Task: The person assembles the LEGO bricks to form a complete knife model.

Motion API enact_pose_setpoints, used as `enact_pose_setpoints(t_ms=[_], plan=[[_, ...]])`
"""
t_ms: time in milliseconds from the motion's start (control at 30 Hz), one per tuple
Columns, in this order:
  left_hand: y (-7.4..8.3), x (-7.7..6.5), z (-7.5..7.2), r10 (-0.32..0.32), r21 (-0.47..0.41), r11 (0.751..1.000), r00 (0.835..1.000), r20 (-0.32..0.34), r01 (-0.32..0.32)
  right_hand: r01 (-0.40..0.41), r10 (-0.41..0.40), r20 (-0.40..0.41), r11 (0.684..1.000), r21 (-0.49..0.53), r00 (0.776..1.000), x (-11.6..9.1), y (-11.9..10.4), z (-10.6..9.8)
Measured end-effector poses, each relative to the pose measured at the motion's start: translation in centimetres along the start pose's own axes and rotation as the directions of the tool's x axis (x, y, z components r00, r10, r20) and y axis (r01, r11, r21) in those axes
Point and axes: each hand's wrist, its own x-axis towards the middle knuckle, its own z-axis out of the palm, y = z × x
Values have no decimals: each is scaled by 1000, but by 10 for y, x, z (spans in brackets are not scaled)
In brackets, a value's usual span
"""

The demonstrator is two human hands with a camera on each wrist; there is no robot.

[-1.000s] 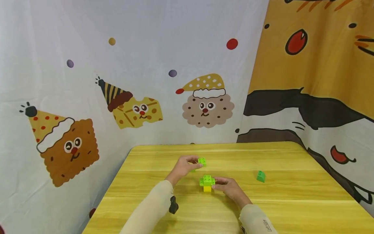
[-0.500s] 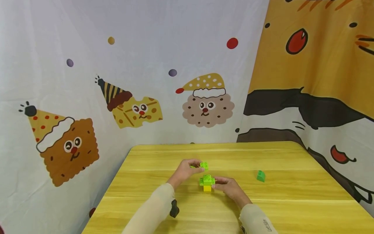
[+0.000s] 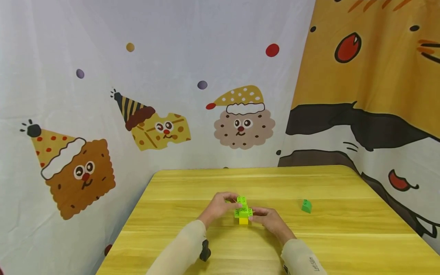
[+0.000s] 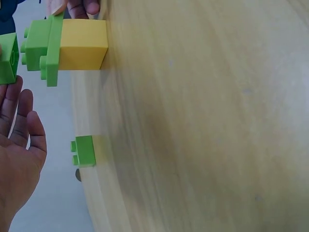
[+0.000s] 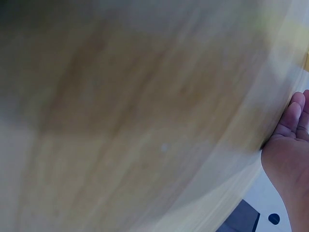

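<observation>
In the head view, my left hand (image 3: 221,208) pinches a light green toy brick (image 3: 242,199) just above a small stack. The left wrist view shows that held brick (image 4: 8,59) lined up with the studs of the stack's top, with a thin gap between them. From the bottom, the stack has a yellow block (image 3: 243,221), a wider light green piece (image 4: 53,50) and a light green brick (image 4: 37,45). My right hand (image 3: 269,221) pinches the right end of the wider piece. In the right wrist view the right hand (image 5: 289,154) shows only partly, its fingertips cut off.
Another light green brick (image 4: 86,151) stands on the table, mostly behind my left hand in the head view. A darker green sloped brick (image 3: 306,206) lies to the right on the wooden table (image 3: 343,236). A printed cloth (image 3: 192,46) hangs behind.
My left hand has brought its green brick toward me and slightly right, down to just above the stack. The right hand stays in place, holding the stack.
</observation>
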Motion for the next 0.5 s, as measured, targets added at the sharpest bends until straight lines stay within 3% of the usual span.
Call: enact_pose_setpoints(t_ms=[300,500], plan=[[-4,-3,4,-19,22,1000,1000,14,18,8,-8,2,1000,2,1000,0,0,0],[-6,-4,4,7,17,1000,999,31,-7,11,-11,5,1000,7,1000,-1,0,0]])
